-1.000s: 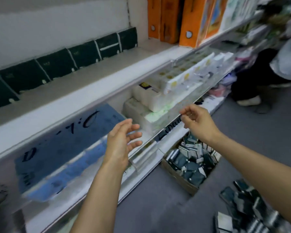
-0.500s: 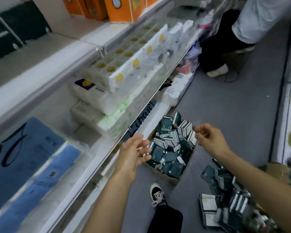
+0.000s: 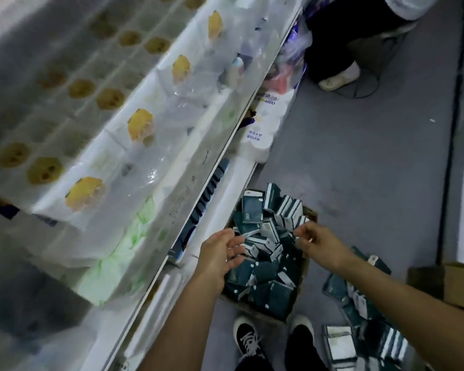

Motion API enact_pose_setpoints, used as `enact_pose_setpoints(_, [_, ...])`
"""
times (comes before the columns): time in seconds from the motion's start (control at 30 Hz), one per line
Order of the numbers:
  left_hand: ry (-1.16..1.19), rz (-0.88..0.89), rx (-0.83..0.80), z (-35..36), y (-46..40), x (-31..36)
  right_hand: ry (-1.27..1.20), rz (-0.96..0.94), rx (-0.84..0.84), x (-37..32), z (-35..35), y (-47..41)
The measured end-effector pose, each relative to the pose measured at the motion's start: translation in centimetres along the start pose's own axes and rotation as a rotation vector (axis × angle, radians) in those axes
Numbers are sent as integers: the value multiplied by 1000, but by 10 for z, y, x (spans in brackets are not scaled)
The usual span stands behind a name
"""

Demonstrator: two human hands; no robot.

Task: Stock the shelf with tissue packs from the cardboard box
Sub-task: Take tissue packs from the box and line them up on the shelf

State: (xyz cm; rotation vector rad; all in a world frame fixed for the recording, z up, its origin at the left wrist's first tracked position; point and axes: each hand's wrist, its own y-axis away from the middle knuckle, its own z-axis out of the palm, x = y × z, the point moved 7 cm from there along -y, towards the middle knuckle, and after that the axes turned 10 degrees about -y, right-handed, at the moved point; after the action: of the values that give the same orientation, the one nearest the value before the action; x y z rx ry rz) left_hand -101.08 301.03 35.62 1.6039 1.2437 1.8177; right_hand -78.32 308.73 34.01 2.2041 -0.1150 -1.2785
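The grey floor (image 3: 359,162) carries an open cardboard box (image 3: 310,215) heaped with dark green tissue packs (image 3: 263,269), set against the foot of the shelf (image 3: 225,145) on the left. More of the same packs lie loose (image 3: 359,311) on the floor to the box's right. On the shelf rest large wrapped white paper bundles (image 3: 123,135). A white roll pack (image 3: 265,124) stands farther along the shelf foot.
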Motion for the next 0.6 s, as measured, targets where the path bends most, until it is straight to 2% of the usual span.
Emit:
enact_pose_setpoints(0.27, [-167,-121,30,36,-172,-37,199,-56,-178,80,11,-164])
enact_pose_setpoints(0.37, [-238,-151,28,44,-238,-64,277,-83,-193,96,14,-225])
enact_pose_setpoints(0.47, [-324,-159,60,46,-323,-117,444,-138,-209,103,19,-278])
enact_pose_setpoints(0.6, [-293,-104,171,43,-382,-136,720,-261,-236,107,37,-333])
